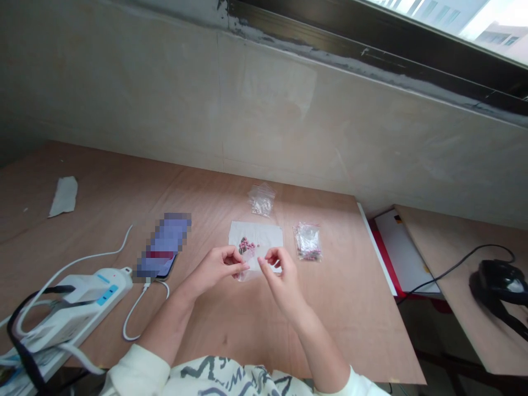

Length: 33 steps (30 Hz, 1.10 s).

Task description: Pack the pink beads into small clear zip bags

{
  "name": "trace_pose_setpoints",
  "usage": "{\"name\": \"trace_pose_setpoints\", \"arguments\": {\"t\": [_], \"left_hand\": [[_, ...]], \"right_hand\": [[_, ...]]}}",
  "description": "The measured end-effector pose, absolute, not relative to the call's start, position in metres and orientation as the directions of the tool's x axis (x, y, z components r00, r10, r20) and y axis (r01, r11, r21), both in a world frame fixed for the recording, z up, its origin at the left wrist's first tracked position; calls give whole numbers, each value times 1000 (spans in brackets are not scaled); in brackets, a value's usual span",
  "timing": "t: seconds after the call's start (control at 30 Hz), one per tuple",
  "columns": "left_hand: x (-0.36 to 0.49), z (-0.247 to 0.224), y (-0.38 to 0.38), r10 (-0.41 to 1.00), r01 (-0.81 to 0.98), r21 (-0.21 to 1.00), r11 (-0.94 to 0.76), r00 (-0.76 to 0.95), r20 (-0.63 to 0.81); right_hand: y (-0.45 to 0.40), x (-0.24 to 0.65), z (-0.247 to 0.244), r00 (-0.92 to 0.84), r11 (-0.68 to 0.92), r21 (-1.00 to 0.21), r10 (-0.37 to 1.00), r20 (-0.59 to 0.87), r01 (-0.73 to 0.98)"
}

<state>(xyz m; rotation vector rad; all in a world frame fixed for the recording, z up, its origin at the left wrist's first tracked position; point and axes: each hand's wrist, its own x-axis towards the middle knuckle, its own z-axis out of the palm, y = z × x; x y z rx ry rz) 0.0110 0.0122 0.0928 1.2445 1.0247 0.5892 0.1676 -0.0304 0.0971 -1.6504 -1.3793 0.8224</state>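
A small clear plastic bag (pixel 248 274) hangs below my left hand (pixel 226 265), its edge pinched between thumb and fingers. My right hand (pixel 282 275) is just to the right of the bag, with its thumb and curled fingers close together. Whatever may be between those right fingertips is too small to make out. Under both hands lies a white sheet of paper (pixel 270 234), and on it a little heap of pink and dark beads (pixel 246 245) shows just beyond the left fingertips.
Behind the paper is a clear zip bag (pixel 262 200); right of it lies a stack of small filled bags (pixel 308 242). A phone (pixel 165 245) on a white cable and a power strip (pixel 88 308) occupy the left. A paper scrap (pixel 64 196) lies far left. A black device (pixel 501 280) sits on another table.
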Motion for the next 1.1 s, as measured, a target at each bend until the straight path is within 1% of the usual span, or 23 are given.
{"name": "trace_pose_setpoints", "arguments": {"t": [0.07, 0.1, 0.23, 0.33, 0.5, 0.57, 0.63, 0.7, 0.77, 0.87, 0.97, 1.03, 1.1], "left_hand": [[13, 97, 9, 834, 159, 959, 235, 474, -283], [13, 99, 8, 832, 163, 961, 223, 482, -275], [7, 105, 2, 813, 196, 958, 208, 510, -281], [3, 108, -1, 803, 231, 953, 196, 519, -291], [-1, 114, -3, 763, 240, 950, 199, 570, -304], [-6, 115, -2, 757, 238, 950, 201, 579, -304], [-11, 113, -1, 782, 262, 948, 182, 545, -301], [-15, 112, 1, 823, 312, 940, 141, 490, -286], [-16, 111, 2, 848, 364, 929, 67, 470, -245], [-12, 114, 3, 828, 395, 914, -88, 539, -153], [-11, 118, 4, 791, 399, 905, -149, 597, -133], [-14, 120, 5, 775, 397, 908, -135, 613, -153], [-19, 121, 6, 751, 393, 913, -107, 634, -185]], "right_hand": [[-30, 158, 106, 22, -38, -886, 999, -31, 462], [-29, 154, 108, -29, -41, -888, 998, -62, 458], [-27, 150, 116, -169, -93, -919, 971, -168, 383], [-28, 151, 122, -232, -114, -931, 951, -203, 346], [-29, 149, 122, -217, -142, -947, 954, -209, 288], [-29, 149, 118, -172, -170, -952, 961, -218, 256], [-28, 149, 114, -105, -199, -947, 967, -231, 251], [-28, 148, 112, -65, -217, -939, 968, -242, 265], [-28, 145, 112, -70, -213, -936, 968, -241, 281], [-28, 140, 111, -126, -209, -943, 961, -247, 258], [-27, 137, 106, -124, -241, -950, 955, -268, 198], [-25, 138, 102, -118, -293, -948, 944, -307, 124], [-23, 139, 98, -130, -354, -935, 927, -353, 14]]}}
